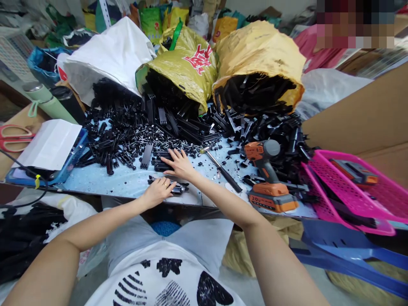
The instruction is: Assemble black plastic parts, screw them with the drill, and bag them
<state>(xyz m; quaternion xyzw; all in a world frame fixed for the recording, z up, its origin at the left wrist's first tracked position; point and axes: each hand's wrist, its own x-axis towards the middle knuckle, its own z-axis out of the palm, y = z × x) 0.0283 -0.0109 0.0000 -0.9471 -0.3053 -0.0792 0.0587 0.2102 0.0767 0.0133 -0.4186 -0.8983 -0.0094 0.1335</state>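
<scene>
Just below the centre of the frame, the right hand (182, 166) spreads its fingers wide over flat, rigid black strips (159, 164); the left hand (158, 191) curls over a glossy black part (180, 188) at the bench (95, 177) edge, its grip unclear. Only a small batch seems set out; plenty remains in jumbled heaps (123, 127) below crinkled plastic sacks (261, 51), upper centre

A small assembly workshop: bulging sacks (258, 53) spill black plastic parts (123, 136) across a blue-topped bench (92, 178), where a cordless power tool (267, 172), hammer (228, 177) and pink baskets (344, 187) crowd together
</scene>
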